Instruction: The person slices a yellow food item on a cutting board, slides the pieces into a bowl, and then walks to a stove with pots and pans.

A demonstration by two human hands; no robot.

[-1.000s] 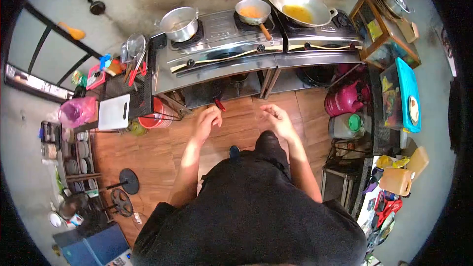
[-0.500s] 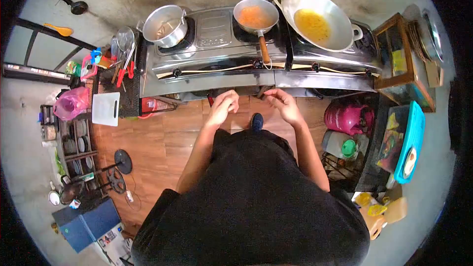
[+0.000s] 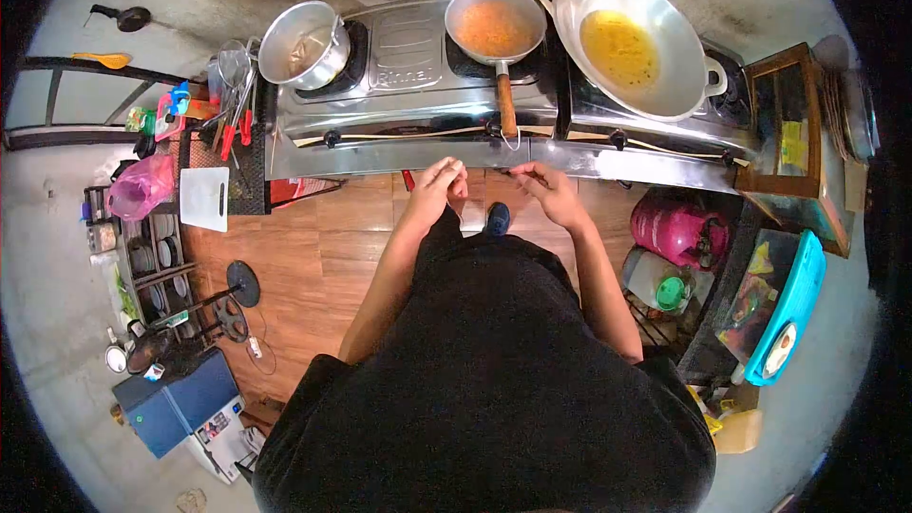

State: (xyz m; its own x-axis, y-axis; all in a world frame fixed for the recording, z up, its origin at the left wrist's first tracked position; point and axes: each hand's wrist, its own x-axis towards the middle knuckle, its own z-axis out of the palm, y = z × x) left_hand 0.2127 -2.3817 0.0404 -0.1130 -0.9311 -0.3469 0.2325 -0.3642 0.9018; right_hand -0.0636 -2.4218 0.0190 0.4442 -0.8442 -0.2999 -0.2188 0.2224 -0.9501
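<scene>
My left hand [image 3: 439, 186] hovers just off the front edge of the stove [image 3: 408, 161], its fingers curled together; whether it pinches anything is too small to tell. To its right, my right hand [image 3: 551, 192] is also by the stove edge, thumb and forefinger close together, with nothing clear between them. Beyond the hands, a saucepan [image 3: 495, 23] with orange food and a wooden handle stands on the middle burner. A large two-handled wok [image 3: 673, 38] with yellow liquid is on the right, and a metal pot [image 3: 332, 59] on the left burner.
A white cutting board [image 3: 203, 198] and utensils [image 3: 236, 104] are left of the stove. A pink gas cylinder [image 3: 670, 228], a wooden cabinet [image 3: 807, 166] and a turquoise-lidded box [image 3: 793, 309] stand at the right. A fan base [image 3: 243, 284] is on the floor at the left.
The view has turned slightly, so the stove and pans appear shifted and tilted. Both hands stay near the stove's front edge, and the left fingers look more closed together.
</scene>
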